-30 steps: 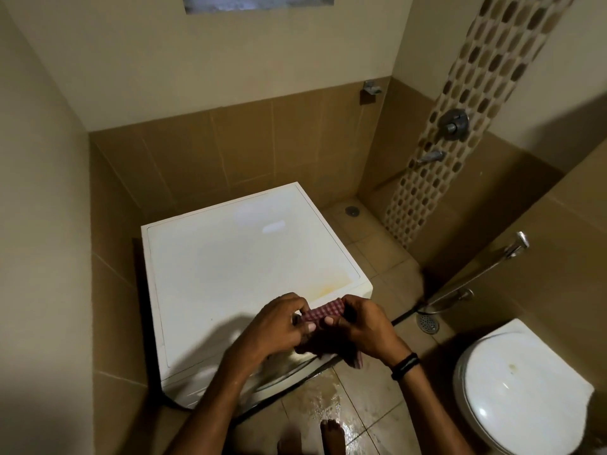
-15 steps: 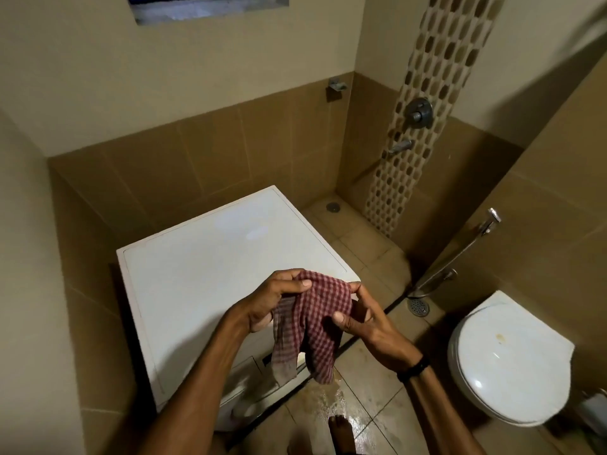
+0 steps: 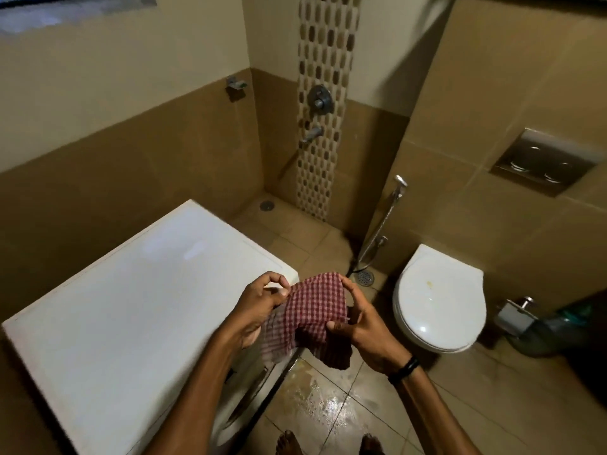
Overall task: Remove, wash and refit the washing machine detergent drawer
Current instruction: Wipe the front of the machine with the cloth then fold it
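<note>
A white front-loading washing machine [image 3: 138,310] stands against the left wall, seen from above. Its front panel and door are only partly visible below my arms; the detergent drawer cannot be made out. In front of the machine's right corner I hold a red-and-white checked cloth [image 3: 317,303] spread between both hands. My left hand [image 3: 259,307] pinches its left edge. My right hand [image 3: 358,326] grips its right side with thumb on top, and the lower part of the cloth hangs loose.
A closed white toilet [image 3: 440,300] is at the right, with a hand spray hose [image 3: 381,228] and a floor drain [image 3: 365,276] beside it. Shower taps [image 3: 318,100] sit on the mosaic strip. The floor tiles [image 3: 322,402] by my bare feet are wet.
The bunched cloth has been unfolded and spread out between my hands. The view has swung right, bringing the toilet and flush plate more into sight.
</note>
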